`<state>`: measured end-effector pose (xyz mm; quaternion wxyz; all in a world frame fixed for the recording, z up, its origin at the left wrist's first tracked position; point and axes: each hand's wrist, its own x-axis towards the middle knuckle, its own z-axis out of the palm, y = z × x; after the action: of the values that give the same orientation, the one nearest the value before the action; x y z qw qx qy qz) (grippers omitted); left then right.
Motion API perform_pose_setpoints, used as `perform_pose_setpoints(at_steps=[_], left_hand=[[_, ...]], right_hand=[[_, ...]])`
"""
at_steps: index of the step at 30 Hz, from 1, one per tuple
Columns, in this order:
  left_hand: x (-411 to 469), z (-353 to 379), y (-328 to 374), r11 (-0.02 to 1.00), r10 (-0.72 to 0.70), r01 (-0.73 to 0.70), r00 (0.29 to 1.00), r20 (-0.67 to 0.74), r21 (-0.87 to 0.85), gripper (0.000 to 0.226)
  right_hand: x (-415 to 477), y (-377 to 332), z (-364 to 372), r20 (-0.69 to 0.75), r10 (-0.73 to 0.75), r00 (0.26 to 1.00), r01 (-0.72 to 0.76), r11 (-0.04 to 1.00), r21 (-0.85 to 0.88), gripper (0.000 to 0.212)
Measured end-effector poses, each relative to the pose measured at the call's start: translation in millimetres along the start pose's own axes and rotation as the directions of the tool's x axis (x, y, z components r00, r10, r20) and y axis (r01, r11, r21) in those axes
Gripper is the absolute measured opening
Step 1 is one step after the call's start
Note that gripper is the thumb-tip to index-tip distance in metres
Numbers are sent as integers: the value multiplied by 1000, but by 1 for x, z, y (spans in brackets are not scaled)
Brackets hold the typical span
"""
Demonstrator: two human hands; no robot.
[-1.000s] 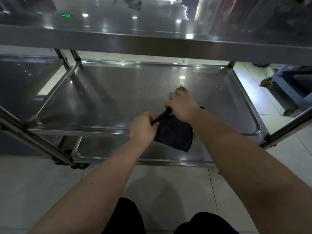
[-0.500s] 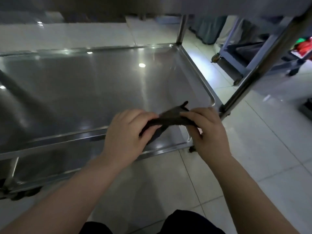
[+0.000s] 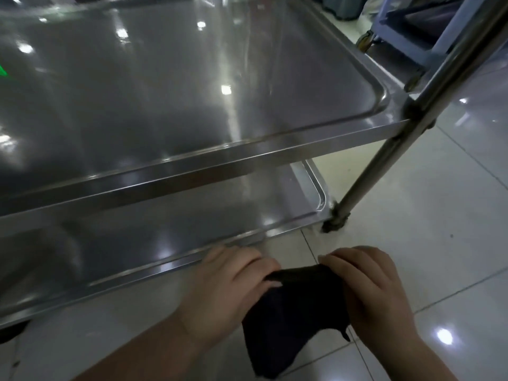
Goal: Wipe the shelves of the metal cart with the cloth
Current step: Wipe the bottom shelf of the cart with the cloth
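A dark cloth (image 3: 291, 312) hangs between my two hands, in front of the metal cart and above the tiled floor. My left hand (image 3: 220, 292) grips its left top edge and my right hand (image 3: 376, 295) grips its right top edge. The cart's middle shelf (image 3: 247, 155) fills the upper part of the head view, shiny and bare. Below it lies the bottom shelf (image 3: 192, 259), whose front rim runs just beyond my left knuckles. Neither hand touches a shelf.
The cart's right front leg (image 3: 384, 149) slants down to a caster (image 3: 335, 221) on the white tiled floor (image 3: 439, 243). A blue cart on wheels (image 3: 398, 34) stands at the back right. A dark wheel shows at the far left edge.
My hands have dropped from the middle shelf's front edge to below the bottom shelf's rim, still holding the cloth. The view has moved lower and closer to the cart.
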<state>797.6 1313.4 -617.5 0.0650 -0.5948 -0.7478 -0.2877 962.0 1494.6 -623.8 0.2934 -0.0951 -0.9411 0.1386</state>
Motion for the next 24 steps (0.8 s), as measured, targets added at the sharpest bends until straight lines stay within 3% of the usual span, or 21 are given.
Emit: perform_pose_setpoints(at_steps=[4,7,9,11,14,17,21,24], left_hand=[[6,48,-32,944,-261,284,954,146,-166,20],[40,76,-82,817,-508,511,857,85,-265,22],[60,86,-123,737,-648,646,759,62,-199,33],[54,92,-151,690,-721,724,689,73,-22,48],[18,100,-165,662,-746,701,650,144,265,56],[-2,105,-178,662,-725,591,661,193,462,59],[4,109,-202,642,-731,581,660,173,500,59],[2,115,-210,623,-748,591,641,172,512,61]], right_hand=[[12,33,43,126,110,986,-120,990,75,19],[65,59,89,127,276,953,-280,960,16,33],[97,67,128,192,407,893,-380,911,-160,53],[107,70,166,406,416,814,-344,908,-239,62],[87,73,202,598,325,733,-185,940,-285,62],[80,73,215,593,356,722,-97,901,-423,63],[100,66,221,547,248,799,37,889,-456,73],[101,74,225,607,228,761,-69,959,-274,72]])
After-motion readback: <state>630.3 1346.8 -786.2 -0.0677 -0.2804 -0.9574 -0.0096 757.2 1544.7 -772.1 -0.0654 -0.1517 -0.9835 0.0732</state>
